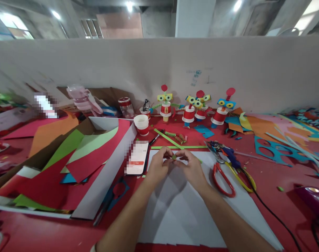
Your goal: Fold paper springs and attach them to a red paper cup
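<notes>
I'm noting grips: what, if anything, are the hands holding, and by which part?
Left hand and right hand hold a small green piece in their fingertips, from opposite sides; exact contact points are unclear.

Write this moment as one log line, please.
left hand: pinching small green piece | right hand: pinching same piece | beneath: white sheet | beside left hand: phone | beyond: cup figures
</notes>
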The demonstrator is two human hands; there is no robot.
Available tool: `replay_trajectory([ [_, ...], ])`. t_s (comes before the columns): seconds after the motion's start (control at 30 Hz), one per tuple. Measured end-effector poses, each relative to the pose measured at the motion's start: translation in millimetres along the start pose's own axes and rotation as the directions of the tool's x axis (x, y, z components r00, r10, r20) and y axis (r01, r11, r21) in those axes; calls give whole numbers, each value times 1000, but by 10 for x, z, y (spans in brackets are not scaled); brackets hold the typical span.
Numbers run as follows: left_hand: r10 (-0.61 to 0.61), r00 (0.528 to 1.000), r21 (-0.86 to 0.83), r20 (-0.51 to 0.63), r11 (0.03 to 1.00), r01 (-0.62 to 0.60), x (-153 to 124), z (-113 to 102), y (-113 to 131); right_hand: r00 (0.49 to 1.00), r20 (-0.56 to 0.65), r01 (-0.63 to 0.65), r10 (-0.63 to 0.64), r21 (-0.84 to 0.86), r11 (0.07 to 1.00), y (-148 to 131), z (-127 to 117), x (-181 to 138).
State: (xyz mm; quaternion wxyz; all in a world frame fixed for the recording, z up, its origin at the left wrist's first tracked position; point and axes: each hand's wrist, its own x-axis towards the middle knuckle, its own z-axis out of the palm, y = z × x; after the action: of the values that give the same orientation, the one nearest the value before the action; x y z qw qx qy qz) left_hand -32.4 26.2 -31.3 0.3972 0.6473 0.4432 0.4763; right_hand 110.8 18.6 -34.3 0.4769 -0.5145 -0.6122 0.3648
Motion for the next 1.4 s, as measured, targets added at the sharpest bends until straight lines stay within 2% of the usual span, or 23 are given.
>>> replay_trajectory([
  [0.1,61,995,-90,-81,994,-68,-20,39,48,999,9,-33,32,199,979,-72,-34,-8],
  [0.17,70,991,-156,-113,984,-87,-40,52,84,999,13,-41,39,251,967,-117,-42,-24],
  [0.3,33,984,-284,-178,955,-83,-76,71,167,1000,-24,21,-15,267,963,-181,-51,-47],
  [0.5,-24,972,-349,-233,935,-60,-88,94,206,988,-52,153,-146,172,973,-201,-90,-39],
  [0.57,-93,977,-451,-192,893,-4,-79,84,207,979,-39,203,-200,129,971,-204,-100,-47],
  [0.63,-177,980,-568,-91,818,95,-73,65,219,965,-29,261,-260,58,964,-204,-103,-61],
  [0.73,-284,956,-685,71,683,253,-76,38,258,937,-34,345,-347,-66,936,-184,-96,-84],
  [0.8,-326,937,-718,124,622,312,-84,34,283,915,-36,395,-403,-136,909,-157,-88,-93],
  [0.93,-344,932,-748,117,587,310,-101,50,299,884,17,459,-467,-217,861,-115,-77,-95],
  [1.2,-400,907,-750,133,557,356,-86,39,319,856,81,511,-511,-287,810,-105,-63,-102],
  [1.3,-428,895,-728,125,573,376,-83,44,329,847,81,521,-525,-322,791,-81,-48,-102],
  [1.4,-404,911,-733,83,595,331,-84,63,312,848,94,518,-521,-350,781,-61,-35,-108],
])
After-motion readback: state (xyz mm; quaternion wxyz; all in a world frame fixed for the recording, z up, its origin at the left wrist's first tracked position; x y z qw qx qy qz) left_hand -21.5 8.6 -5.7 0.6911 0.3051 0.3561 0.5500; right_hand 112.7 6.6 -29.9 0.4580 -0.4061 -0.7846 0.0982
